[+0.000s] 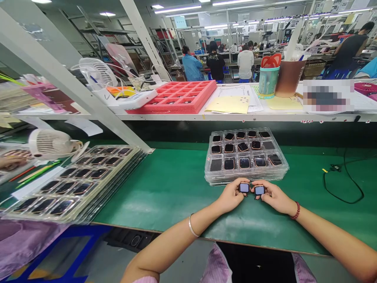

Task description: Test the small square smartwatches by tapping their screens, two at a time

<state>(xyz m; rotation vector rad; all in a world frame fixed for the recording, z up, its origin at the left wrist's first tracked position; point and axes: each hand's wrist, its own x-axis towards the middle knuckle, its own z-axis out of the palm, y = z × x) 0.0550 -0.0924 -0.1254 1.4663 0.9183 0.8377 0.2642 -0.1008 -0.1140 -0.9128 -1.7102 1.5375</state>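
My left hand (pixel 231 195) grips a small square smartwatch (pixel 244 188) with a lit, pale screen. Close beside it, my right hand (pixel 273 195) pinches a second smartwatch (pixel 259 191), its screen also lit pale. Both watches are strapless and face up toward me, just above the green work surface (pixel 176 196). Directly beyond my hands lies a stack of clear plastic trays (pixel 210 171). Its top tray holds several dark-screened watches in separate pockets, and two pockets have no watch in them.
Left, another tray stack (pixel 97 192) holds more watches beside a white fan (pixel 48 144) and a co-worker's hand (pixel 13 161). A black cable (pixel 341 198) curls at right. The raised shelf (pixel 176 117) carries a red foam tray (pixel 203 96), papers and a brown cup (pixel 290 78).
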